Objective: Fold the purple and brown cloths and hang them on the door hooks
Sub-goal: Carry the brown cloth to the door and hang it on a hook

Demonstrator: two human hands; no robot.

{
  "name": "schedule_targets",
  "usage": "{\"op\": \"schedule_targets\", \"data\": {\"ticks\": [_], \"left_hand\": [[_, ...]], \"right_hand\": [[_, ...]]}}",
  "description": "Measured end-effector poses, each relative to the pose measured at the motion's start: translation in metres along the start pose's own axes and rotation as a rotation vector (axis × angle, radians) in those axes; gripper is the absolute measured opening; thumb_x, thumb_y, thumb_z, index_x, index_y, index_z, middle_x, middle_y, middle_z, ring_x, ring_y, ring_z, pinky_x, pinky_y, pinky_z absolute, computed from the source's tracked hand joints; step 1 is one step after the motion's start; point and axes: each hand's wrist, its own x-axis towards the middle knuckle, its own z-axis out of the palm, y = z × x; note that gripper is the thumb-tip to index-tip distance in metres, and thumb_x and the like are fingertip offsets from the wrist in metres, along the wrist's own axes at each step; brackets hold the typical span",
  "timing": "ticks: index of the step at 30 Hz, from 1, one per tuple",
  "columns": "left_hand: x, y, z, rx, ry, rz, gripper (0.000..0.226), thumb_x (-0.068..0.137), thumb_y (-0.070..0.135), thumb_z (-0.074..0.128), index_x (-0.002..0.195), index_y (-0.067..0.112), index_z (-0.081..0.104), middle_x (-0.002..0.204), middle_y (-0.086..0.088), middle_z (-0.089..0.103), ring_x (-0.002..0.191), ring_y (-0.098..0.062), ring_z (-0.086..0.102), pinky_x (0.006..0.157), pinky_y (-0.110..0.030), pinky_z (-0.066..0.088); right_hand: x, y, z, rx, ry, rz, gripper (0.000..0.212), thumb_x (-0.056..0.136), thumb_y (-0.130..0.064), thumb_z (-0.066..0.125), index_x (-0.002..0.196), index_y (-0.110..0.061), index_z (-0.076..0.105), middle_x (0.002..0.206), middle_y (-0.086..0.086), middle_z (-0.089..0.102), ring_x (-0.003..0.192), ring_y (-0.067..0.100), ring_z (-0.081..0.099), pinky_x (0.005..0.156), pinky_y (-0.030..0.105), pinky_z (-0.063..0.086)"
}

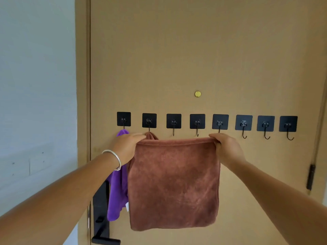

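Observation:
A brown cloth (174, 183) hangs folded in front of the door, held up by its two top corners. My left hand (126, 147) grips the top left corner, where a peak of the cloth reaches the second hook (149, 127). My right hand (224, 147) grips the top right corner just below the fifth hook (220, 127). A purple cloth (117, 191) hangs from the first hook (123, 125), partly hidden behind my left arm and the brown cloth.
A row of several black adhesive hooks runs across the tan door (194, 59); those to the right, such as one at the far end (288, 131), are bare. A black door handle (101, 223) sits low left. A hinge (310, 176) is at right.

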Motion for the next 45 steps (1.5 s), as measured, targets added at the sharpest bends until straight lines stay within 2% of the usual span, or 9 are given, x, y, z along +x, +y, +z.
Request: {"op": "schedule_targets", "data": {"ticks": [3,6,8,13,18,30,36,40,45], "left_hand": [[0.020,-0.012,0.009,0.015,0.106,0.163,0.048,0.079,-0.008,0.046,0.095,0.038,0.043,0.101,0.013,0.061,0.057,-0.003,0.043,0.047,-0.019,0.033],[0.031,-0.022,0.022,0.103,0.106,0.393,0.043,0.063,-0.014,0.055,0.076,0.025,0.040,0.092,0.011,0.059,0.066,-0.012,0.039,0.047,-0.022,0.021],[0.037,-0.027,0.035,0.058,0.138,0.449,0.037,0.064,-0.011,0.061,0.074,0.024,0.055,0.091,0.012,0.058,0.076,-0.013,0.045,0.055,-0.023,0.028],[0.066,-0.024,0.054,0.085,0.123,0.241,0.068,0.083,-0.007,0.045,0.137,0.033,0.050,0.093,0.004,0.045,0.083,-0.018,0.044,0.063,-0.030,0.034],[0.099,-0.015,0.059,0.276,0.048,0.085,0.064,0.086,-0.002,0.042,0.141,0.030,0.036,0.092,0.001,0.035,0.080,-0.019,0.041,0.061,-0.033,0.037],[0.098,0.027,0.098,0.472,-0.197,0.015,0.036,0.097,0.009,0.031,0.123,0.018,0.054,0.122,-0.011,0.053,0.112,-0.032,0.053,0.081,-0.037,0.041],[0.072,0.049,0.129,0.203,-0.425,-0.021,0.032,0.093,0.008,0.039,0.118,0.019,0.057,0.123,-0.006,0.050,0.111,-0.030,0.056,0.088,-0.040,0.046],[0.059,0.045,0.136,-0.012,-0.509,-0.062,0.038,0.092,0.015,0.041,0.127,0.023,0.054,0.130,-0.001,0.040,0.122,-0.025,0.044,0.104,-0.042,0.039],[0.066,0.048,0.103,0.242,-0.388,-0.023,0.031,0.087,0.014,0.042,0.110,0.020,0.061,0.123,-0.006,0.050,0.113,-0.030,0.052,0.087,-0.040,0.046]], "right_hand": [[0.014,0.000,0.011,-0.043,0.024,-0.014,0.041,0.093,0.000,0.034,0.090,-0.035,0.055,0.093,-0.003,0.063,0.083,0.022,0.056,0.067,0.034,0.046],[0.022,0.003,0.017,-0.180,0.010,-0.144,0.043,0.077,0.013,0.036,0.070,-0.030,0.035,0.079,-0.006,0.051,0.071,0.025,0.048,0.055,0.035,0.039],[0.026,0.008,0.021,-0.236,0.000,-0.267,0.049,0.076,0.016,0.043,0.068,-0.032,0.050,0.091,-0.008,0.054,0.078,0.025,0.052,0.058,0.034,0.043],[0.050,0.013,0.040,-0.366,-0.035,-0.281,0.050,0.092,0.002,0.043,0.125,-0.030,0.063,0.118,-0.002,0.053,0.090,0.027,0.058,0.064,0.031,0.045],[0.078,-0.007,0.064,-0.551,-0.076,-0.276,0.046,0.097,-0.016,0.038,0.141,-0.030,0.042,0.114,0.002,0.046,0.073,0.026,0.055,0.053,0.028,0.032],[0.060,-0.023,0.121,-0.687,-0.253,-0.326,0.021,0.099,-0.015,0.037,0.112,-0.014,0.054,0.104,0.006,0.050,0.063,0.023,0.049,0.057,0.034,0.039],[0.040,-0.023,0.150,-0.603,-0.322,-0.346,0.020,0.095,-0.016,0.046,0.114,-0.014,0.051,0.107,0.005,0.053,0.076,0.027,0.062,0.058,0.035,0.040],[0.037,-0.014,0.145,-0.568,-0.278,-0.393,0.023,0.087,-0.021,0.060,0.109,-0.018,0.056,0.101,0.004,0.055,0.077,0.026,0.059,0.058,0.034,0.041],[0.035,-0.002,0.123,-0.580,-0.059,-0.613,0.016,0.062,-0.026,0.080,0.068,-0.019,0.067,0.071,0.003,0.056,0.059,0.023,0.051,0.051,0.031,0.040]]}}
